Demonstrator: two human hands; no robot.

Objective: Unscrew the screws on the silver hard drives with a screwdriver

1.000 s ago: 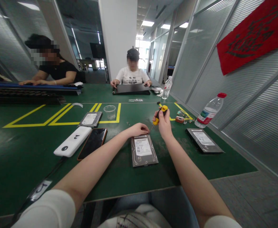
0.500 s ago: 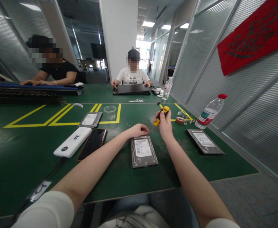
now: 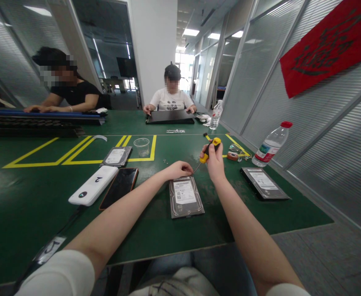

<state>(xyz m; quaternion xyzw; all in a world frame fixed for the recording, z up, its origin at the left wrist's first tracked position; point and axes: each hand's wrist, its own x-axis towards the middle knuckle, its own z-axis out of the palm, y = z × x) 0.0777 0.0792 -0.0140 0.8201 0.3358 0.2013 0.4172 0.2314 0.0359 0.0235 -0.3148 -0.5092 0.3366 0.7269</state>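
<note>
A hard drive (image 3: 185, 197) with a white label lies flat on the green table (image 3: 155, 230) in front of me. My right hand (image 3: 213, 158) is wrapped round a yellow and black screwdriver (image 3: 205, 153), which slants down to the left. Its tip meets the far right corner of the drive, beside the fingers of my left hand (image 3: 180, 169). Those fingers are bent together at the drive's far edge; whatever they may pinch is too small to make out.
Left are a white power bank (image 3: 93, 185), a phone (image 3: 120, 187), a second drive (image 3: 116, 156) and a plastic cup (image 3: 142, 147). Right are a third drive (image 3: 264, 183), a bottle (image 3: 271, 146) and a tape roll (image 3: 232, 156). Two people sit across, one holding a dark panel (image 3: 170, 116).
The view has shifted very slightly. Both hands, the screwdriver and the drive keep nearly the same positions relative to each other.
</note>
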